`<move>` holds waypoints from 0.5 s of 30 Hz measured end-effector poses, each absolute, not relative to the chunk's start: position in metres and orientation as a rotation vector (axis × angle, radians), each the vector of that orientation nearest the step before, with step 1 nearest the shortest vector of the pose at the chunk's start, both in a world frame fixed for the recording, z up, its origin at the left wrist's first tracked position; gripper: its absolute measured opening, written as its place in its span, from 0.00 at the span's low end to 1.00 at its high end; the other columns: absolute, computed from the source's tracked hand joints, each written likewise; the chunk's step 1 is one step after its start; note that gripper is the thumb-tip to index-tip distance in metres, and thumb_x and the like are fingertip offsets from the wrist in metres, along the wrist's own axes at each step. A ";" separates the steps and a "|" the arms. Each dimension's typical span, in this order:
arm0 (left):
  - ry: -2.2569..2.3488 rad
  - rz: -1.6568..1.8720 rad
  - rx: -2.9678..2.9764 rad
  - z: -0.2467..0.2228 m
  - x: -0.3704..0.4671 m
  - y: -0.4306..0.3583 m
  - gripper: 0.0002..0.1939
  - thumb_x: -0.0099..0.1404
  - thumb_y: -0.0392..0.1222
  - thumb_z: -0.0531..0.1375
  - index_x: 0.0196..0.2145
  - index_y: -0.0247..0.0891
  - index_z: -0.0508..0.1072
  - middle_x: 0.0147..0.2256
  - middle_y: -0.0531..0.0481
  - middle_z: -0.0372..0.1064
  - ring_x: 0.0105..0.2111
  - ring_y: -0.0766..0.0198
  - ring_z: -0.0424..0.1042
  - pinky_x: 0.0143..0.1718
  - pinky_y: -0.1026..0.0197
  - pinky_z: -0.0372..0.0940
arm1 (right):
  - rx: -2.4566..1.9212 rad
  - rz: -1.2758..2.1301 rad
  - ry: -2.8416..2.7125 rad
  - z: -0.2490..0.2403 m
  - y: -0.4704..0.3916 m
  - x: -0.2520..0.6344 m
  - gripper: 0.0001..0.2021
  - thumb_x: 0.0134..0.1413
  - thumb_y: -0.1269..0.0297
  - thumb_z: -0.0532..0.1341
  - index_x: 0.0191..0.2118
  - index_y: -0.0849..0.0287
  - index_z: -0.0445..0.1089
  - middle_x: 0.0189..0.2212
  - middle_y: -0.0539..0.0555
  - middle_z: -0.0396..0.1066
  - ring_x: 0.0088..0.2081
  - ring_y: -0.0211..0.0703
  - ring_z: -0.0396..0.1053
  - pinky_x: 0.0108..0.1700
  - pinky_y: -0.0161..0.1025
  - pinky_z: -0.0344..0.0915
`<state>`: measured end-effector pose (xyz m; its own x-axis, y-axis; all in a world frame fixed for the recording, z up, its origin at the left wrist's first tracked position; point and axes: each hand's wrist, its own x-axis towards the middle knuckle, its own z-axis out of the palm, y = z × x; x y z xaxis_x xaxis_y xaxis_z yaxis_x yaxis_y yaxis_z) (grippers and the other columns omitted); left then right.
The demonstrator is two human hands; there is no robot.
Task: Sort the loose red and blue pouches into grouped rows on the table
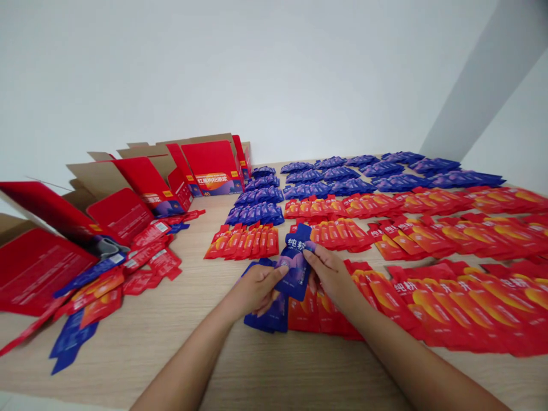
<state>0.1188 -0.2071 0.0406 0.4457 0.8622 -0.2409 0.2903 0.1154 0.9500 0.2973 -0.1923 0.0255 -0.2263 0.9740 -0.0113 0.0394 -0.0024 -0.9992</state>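
A blue pouch (296, 279) with white lettering is held up between both my hands. My left hand (258, 287) pinches its left edge, thumb on the front face. At its right edge, my right hand (327, 271) grips it with the thumb in front; the other fingers are partly hidden behind. Just below and behind it, more blue pouches (266, 319) lie on the table, partly covered by my left hand. Red pouches (331, 313) lie beside them, under my right hand and forearm.
Overlapping rows of red pouches (475, 302) spread to the right, with rows of blue pouches (342, 174) behind. Open red cartons (214, 168) stand at the left back. Loose red pouches (149, 251) and blue pouches (72, 337) lie scattered before them on the wooden table (162, 354).
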 end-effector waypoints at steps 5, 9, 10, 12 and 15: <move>1.379 0.661 1.536 0.041 0.087 -0.184 0.25 0.60 0.61 0.49 0.18 0.39 0.64 0.07 0.58 0.54 0.08 0.72 0.52 0.12 0.68 0.48 | -1.232 1.711 -1.565 0.017 -0.191 0.290 0.07 0.58 0.62 0.52 0.31 0.58 0.59 0.11 0.41 0.63 0.10 0.32 0.60 0.11 0.26 0.53; 1.692 0.842 1.561 0.030 0.057 -0.164 0.22 0.61 0.57 0.46 0.20 0.39 0.64 0.08 0.58 0.54 0.09 0.70 0.54 0.14 0.67 0.53 | -1.385 1.682 -1.744 0.013 -0.198 0.285 0.07 0.60 0.71 0.48 0.33 0.60 0.61 0.10 0.42 0.63 0.10 0.32 0.60 0.13 0.26 0.54; 1.777 0.857 1.581 0.026 0.049 -0.159 0.21 0.61 0.56 0.46 0.21 0.39 0.64 0.09 0.58 0.56 0.10 0.69 0.56 0.15 0.67 0.55 | -1.401 1.659 -1.760 0.011 -0.199 0.284 0.07 0.60 0.72 0.48 0.36 0.61 0.62 0.11 0.42 0.63 0.11 0.32 0.61 0.13 0.26 0.55; 1.933 0.872 1.600 0.020 0.031 -0.147 0.19 0.61 0.53 0.46 0.24 0.39 0.66 0.14 0.54 0.64 0.14 0.66 0.63 0.18 0.65 0.60 | -1.388 1.615 -1.749 0.009 -0.202 0.284 0.13 0.59 0.74 0.49 0.48 0.63 0.61 0.13 0.42 0.65 0.14 0.33 0.65 0.15 0.26 0.59; 2.159 0.892 1.599 0.015 -0.005 -0.128 0.15 0.60 0.47 0.47 0.31 0.36 0.69 0.28 0.45 0.74 0.28 0.59 0.74 0.29 0.60 0.67 | -1.321 1.563 -1.726 0.007 -0.206 0.282 0.26 0.57 0.73 0.52 0.61 0.63 0.49 0.19 0.44 0.68 0.19 0.36 0.70 0.21 0.29 0.66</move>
